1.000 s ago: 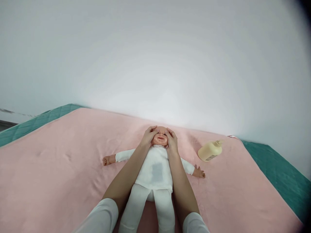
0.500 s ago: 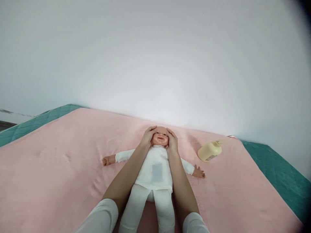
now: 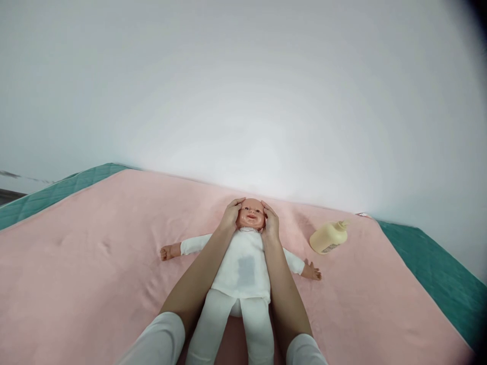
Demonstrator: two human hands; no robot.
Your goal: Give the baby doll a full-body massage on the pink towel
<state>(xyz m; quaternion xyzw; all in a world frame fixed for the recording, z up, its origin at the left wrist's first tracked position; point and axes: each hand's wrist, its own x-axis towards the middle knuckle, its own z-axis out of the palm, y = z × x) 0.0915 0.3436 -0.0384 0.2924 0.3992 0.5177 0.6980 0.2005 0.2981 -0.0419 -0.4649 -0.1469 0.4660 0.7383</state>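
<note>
So the doll (image 3: 242, 268) I've got here is flat on its back on a pink sheet (image 3: 95, 263), face up, head at the far end and legs pointing at me. Bald, shiny, plastic-looking head, eyes open, big smile. It's dressed all in white: long-sleeved top with a frilly bit at the neck, plus white bottoms. There's a greyish-blue rectangle on the front of the top, too blurry for me to say what it is. Both arms are flung out sideways, bare hands poking from the cuffs; the one on my right has its fingers spread. Legs are slightly apart, with the feet out of my view.
</note>
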